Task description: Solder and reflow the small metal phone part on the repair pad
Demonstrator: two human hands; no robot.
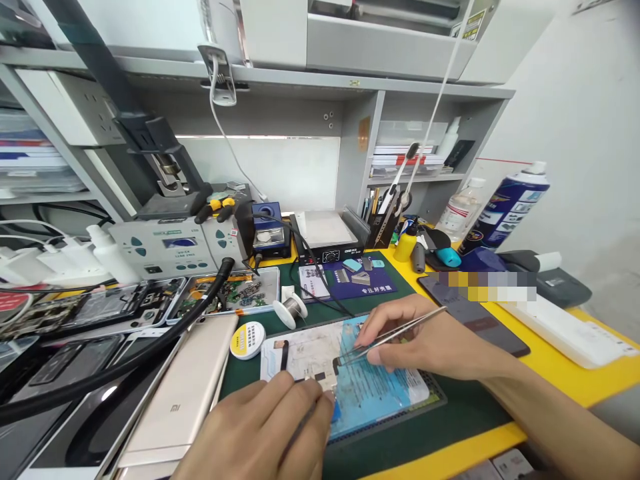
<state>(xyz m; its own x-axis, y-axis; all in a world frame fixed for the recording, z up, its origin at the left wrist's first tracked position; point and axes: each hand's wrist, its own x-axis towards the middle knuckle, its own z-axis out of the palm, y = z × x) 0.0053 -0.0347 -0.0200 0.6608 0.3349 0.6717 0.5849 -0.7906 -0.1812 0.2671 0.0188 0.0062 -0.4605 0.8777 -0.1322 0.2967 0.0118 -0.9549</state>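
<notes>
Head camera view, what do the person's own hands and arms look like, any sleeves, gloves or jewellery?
Both are bare. The left hand and the right hand wear no gloves, and no rings show on the fingers. The right forearm is uncovered as far as the picture's edge, with no sleeve, watch or wrist strap in view. The left wrist is out of frame.

The right hand (425,340) pinches tweezers (395,333) over a small chip (320,377). The left hand (260,427) presses a thin tool (300,427) beside it on the mat (380,393).
</notes>
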